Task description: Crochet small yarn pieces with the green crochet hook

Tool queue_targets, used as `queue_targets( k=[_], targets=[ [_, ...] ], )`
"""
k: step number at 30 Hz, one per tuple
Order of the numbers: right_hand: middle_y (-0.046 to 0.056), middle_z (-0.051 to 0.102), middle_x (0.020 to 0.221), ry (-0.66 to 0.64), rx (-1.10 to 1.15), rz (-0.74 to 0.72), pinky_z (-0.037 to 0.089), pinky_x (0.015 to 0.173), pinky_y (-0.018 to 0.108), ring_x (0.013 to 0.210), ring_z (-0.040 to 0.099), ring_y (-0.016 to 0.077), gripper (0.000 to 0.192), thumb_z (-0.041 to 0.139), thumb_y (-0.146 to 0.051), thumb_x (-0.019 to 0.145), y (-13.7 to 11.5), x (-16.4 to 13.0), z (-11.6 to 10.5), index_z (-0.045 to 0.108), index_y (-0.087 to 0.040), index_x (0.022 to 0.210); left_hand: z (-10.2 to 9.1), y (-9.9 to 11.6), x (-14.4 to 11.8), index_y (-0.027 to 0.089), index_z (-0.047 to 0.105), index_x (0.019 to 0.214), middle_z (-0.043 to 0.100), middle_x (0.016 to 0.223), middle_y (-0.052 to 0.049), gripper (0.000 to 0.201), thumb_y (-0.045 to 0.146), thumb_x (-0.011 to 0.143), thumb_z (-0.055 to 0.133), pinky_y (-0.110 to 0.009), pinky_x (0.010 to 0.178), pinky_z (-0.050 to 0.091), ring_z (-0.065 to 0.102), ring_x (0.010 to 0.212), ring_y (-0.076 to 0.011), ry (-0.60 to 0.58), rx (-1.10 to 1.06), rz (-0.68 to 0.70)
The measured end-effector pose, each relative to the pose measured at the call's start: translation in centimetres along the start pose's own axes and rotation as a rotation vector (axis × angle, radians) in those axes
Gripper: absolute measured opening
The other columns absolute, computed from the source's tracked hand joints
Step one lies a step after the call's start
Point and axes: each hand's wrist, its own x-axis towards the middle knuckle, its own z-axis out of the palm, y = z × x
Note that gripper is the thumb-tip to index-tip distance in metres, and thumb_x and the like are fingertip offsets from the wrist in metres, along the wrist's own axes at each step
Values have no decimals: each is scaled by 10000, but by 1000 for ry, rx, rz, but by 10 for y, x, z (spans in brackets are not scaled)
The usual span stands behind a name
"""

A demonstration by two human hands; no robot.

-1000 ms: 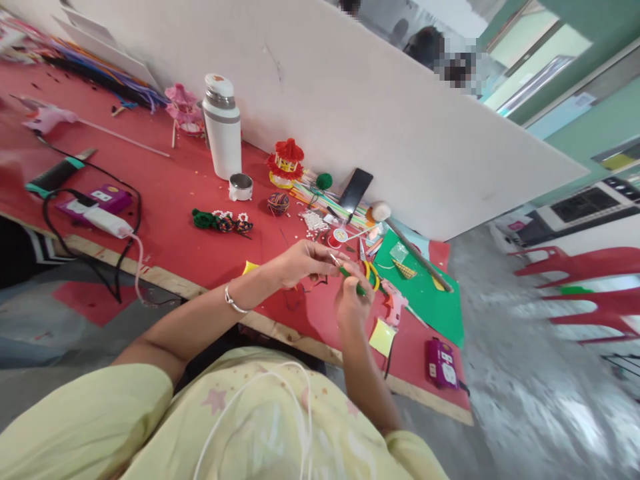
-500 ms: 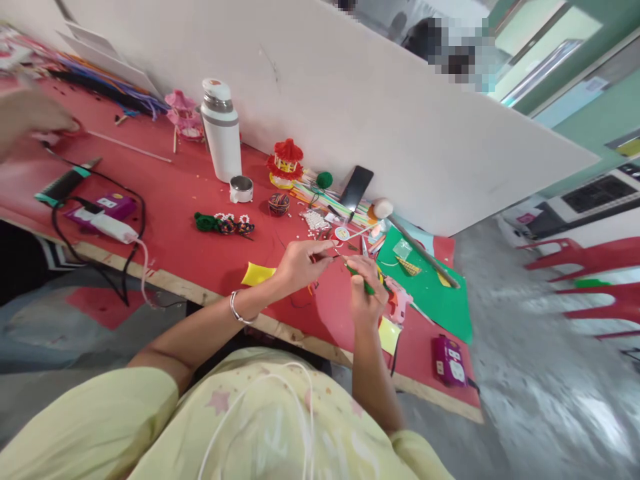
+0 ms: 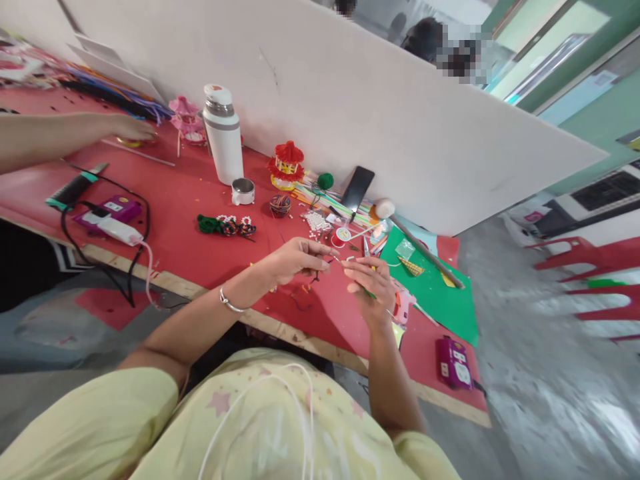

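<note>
My left hand [image 3: 295, 257] hovers over the red table [image 3: 175, 200], thumb and fingers pinched on a thin strand [image 3: 334, 259] that runs across to my right hand [image 3: 373, 283]. The right hand is turned palm-up, its fingers curled round a thin green stick [image 3: 371, 294]. The two hands are almost touching. A silver bangle [image 3: 227, 303] circles my left wrist. Beside the right hand lie a pink glue gun [image 3: 403, 303] and a pair of scissors [image 3: 366, 247].
On the table stand a white flask [image 3: 223, 133], a metal cup [image 3: 243, 191], a red lantern craft [image 3: 287, 162], a phone [image 3: 357, 189], loose white beads [image 3: 315, 220], a green sheet [image 3: 435, 297] and a purple socket block [image 3: 454, 363]. A co-worker's arm [image 3: 75, 130] reaches in at far left near cables [image 3: 107, 220].
My right hand has turned palm-up and my left hand has drawn slightly away from it. The co-worker's arm has stretched further right across the table.
</note>
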Motion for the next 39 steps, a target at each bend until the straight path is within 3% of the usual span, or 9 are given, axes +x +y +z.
queue_targets(
  k=[9,13,15,18,22,26,30,36,39],
  targets=[
    [9,829,1133,-174,76,36,499,1029,549,1142,680,279,235,685,-433,960,-1,13,-32,783,-355,1160,-10,3,4,102,838,1023,733,657,-65,389,192,645,861,-207,496,356,498,502,-65,-61,151,-6],
    [35,840,987,-150,314,197,541,1000,532,1076,712,274,204,663,-440,971,3,12,-31,813,-314,1029,-11,7,3,121,854,906,752,683,-73,263,177,649,840,-213,515,387,544,534,-81,-123,243,0],
    [46,830,912,-57,415,304,572,963,513,1018,732,266,268,634,-484,979,2,7,-15,809,-283,950,-4,5,3,126,857,890,755,700,-71,247,192,652,858,-217,547,421,583,573,-93,-125,234,37],
    [57,811,889,275,324,423,594,933,484,963,745,242,346,569,-489,1010,-6,-1,22,783,-245,892,13,-7,7,126,852,930,742,709,-55,308,258,655,899,-220,571,456,598,590,-91,-59,117,121],
    [59,797,1055,534,118,377,553,1029,524,1129,707,251,182,633,-370,987,-21,-7,55,783,-271,1019,31,-28,13,102,837,974,728,697,-51,435,372,643,916,-225,492,465,592,535,-101,35,45,134],
    [51,799,1036,428,270,374,585,958,483,1073,721,237,176,633,-357,990,-18,-7,48,786,-278,1025,29,-28,10,119,841,985,789,814,-63,357,288,672,869,-241,620,545,686,673,-144,212,222,314],
    [63,803,1000,265,355,353,593,896,460,1031,709,244,221,634,-421,985,-10,-5,26,794,-274,1019,20,-22,6,121,843,1005,815,913,-79,293,256,749,796,-265,712,568,728,779,-185,268,434,375],
    [35,813,1122,116,10,171,521,1017,520,1118,664,269,208,636,-309,986,-21,2,12,773,-328,1142,20,-32,7,174,841,1061,782,813,-50,273,206,808,744,-242,707,513,665,692,-149,410,784,511],
    [20,809,1157,93,-145,96,488,1066,529,1142,666,270,267,663,-274,971,-26,2,15,743,-343,1216,22,-35,7,180,832,1103,771,838,-66,302,179,821,723,-253,768,511,648,727,-153,411,852,553]
  ],
)
